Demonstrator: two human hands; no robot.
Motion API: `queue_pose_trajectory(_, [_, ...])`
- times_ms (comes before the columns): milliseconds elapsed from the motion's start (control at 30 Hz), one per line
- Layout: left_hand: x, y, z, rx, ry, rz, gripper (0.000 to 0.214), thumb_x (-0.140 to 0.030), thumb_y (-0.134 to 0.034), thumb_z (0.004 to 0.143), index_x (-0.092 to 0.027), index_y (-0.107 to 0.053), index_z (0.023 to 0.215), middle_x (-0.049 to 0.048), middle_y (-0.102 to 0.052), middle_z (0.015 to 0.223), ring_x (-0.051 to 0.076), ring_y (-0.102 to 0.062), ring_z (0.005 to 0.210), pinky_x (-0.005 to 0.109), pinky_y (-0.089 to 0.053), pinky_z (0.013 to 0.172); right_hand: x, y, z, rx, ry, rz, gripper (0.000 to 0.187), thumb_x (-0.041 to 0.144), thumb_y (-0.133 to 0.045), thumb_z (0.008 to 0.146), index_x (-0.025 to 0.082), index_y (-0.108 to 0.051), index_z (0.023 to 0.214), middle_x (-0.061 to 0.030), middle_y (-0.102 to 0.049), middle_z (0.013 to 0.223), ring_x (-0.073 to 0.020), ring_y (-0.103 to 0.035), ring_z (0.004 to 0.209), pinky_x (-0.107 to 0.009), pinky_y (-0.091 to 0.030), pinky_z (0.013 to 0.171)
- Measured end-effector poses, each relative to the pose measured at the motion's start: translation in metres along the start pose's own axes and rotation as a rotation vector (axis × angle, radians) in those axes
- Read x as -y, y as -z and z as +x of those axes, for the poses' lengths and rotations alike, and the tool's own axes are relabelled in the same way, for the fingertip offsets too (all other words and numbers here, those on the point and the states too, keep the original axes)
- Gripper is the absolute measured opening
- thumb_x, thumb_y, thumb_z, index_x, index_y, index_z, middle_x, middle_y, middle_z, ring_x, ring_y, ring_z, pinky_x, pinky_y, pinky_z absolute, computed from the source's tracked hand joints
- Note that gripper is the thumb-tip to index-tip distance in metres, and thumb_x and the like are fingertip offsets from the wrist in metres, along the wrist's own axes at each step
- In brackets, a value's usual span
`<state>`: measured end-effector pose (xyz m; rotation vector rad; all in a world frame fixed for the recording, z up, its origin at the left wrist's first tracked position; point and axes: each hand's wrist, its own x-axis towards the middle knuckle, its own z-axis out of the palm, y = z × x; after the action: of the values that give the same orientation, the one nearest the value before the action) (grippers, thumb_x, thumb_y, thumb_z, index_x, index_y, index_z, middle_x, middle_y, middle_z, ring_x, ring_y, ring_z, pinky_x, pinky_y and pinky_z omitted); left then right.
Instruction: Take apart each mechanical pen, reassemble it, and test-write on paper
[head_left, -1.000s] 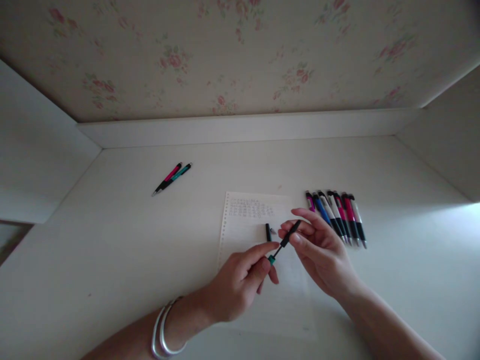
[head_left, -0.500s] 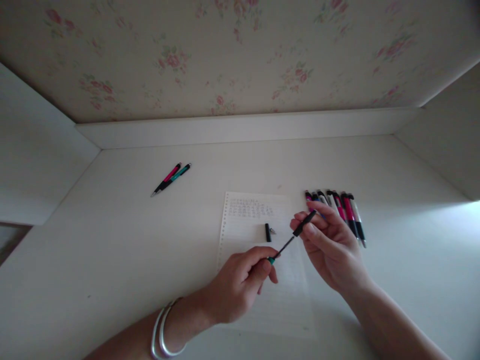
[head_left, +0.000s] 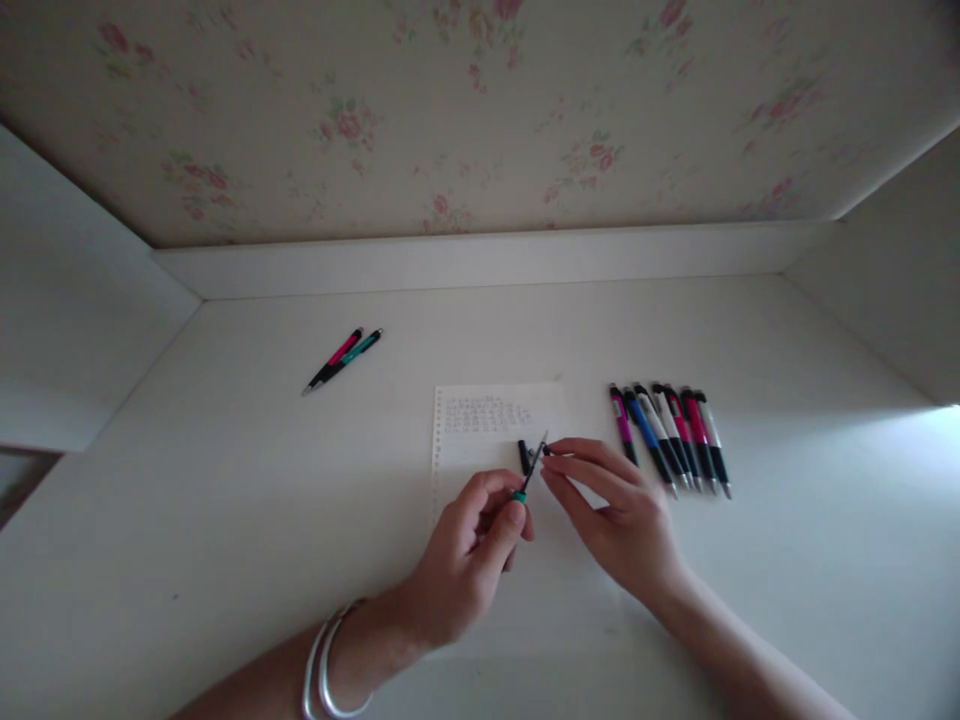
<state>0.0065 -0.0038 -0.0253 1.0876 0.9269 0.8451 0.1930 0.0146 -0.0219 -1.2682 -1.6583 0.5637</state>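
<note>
My left hand (head_left: 476, 560) is closed round a green pen barrel (head_left: 519, 496), most of it hidden in the fingers. A thin dark ink refill (head_left: 535, 463) with a pale tip sticks up out of the barrel. My right hand (head_left: 615, 500) is closed in a pinch just right of the refill; the dark end of a black pen grip (head_left: 547, 451) shows at its fingertips. Beside the refill, another black pen part (head_left: 523, 457) lies on a sheet of lined paper (head_left: 480, 455). A small silver tip (head_left: 532, 454) beside it is partly hidden by the refill.
Several pens (head_left: 675, 440) with pink, blue, white and purple barrels lie in a row at the right. A pink pen (head_left: 337, 355) and a teal pen (head_left: 352, 354) lie together at the left. White panels and a papered wall (head_left: 480, 120) bound the white desk (head_left: 225, 480).
My right hand has drawn the black grip off the refill's end and come down left towards the paper. My left hand has moved slightly left, and the sheet has shifted left.
</note>
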Motion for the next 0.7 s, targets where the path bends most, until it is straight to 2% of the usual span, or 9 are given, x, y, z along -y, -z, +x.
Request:
queue_pose_trajectory(133, [0.000, -0.001, 0.000, -0.026, -0.021, -0.025, 0.034, -0.049, -0.053, 0.100, -0.019, -0.053, 0.117, -0.0004, -0.056, 0.080, 0.009, -0.045, 0.059, 0.021, -0.037, 0.052, 0.004, -0.011, -0.001, 0.068, 0.175, -0.206, 0.020, 0.014, -0.061, 0.093, 0.024, -0.076, 0.100, -0.0094, -0.074, 0.101, -0.0221, -0.072, 0.085, -0.036, -0.063, 0.073])
queue_pose_trajectory(300, [0.006, -0.001, -0.008, 0.008, -0.122, 0.039, 0.033, -0.047, -0.050, 0.102, -0.018, -0.056, 0.117, 0.0017, -0.058, 0.081, 0.009, -0.046, 0.059, 0.022, -0.038, 0.053, 0.011, -0.017, 0.009, 0.133, 0.329, -0.360, 0.025, 0.007, -0.052, 0.093, 0.020, -0.073, 0.099, -0.0105, -0.075, 0.099, -0.0226, -0.071, 0.084, -0.038, -0.060, 0.075])
queue_pose_trajectory(533, [0.012, 0.001, -0.013, -0.029, -0.170, 0.117, 0.032, -0.045, -0.048, 0.102, -0.019, -0.058, 0.119, 0.0039, -0.061, 0.082, 0.010, -0.049, 0.060, 0.023, -0.042, 0.055, 0.017, -0.027, 0.011, 0.284, 0.318, -0.501, 0.019, 0.007, -0.053, 0.089, 0.016, -0.067, 0.082, -0.0095, -0.069, 0.086, -0.0228, -0.063, 0.076, -0.037, -0.054, 0.074])
queue_pose_trajectory(700, [0.012, 0.001, -0.010, -0.004, -0.157, 0.097, 0.030, -0.044, -0.049, 0.103, -0.019, -0.058, 0.116, 0.0017, -0.059, 0.079, 0.009, -0.048, 0.059, 0.022, -0.041, 0.055, 0.016, -0.030, 0.008, 0.286, 0.310, -0.550, 0.020, 0.006, -0.052, 0.088, 0.017, -0.065, 0.078, -0.0088, -0.068, 0.084, -0.0220, -0.060, 0.072, -0.036, -0.050, 0.072])
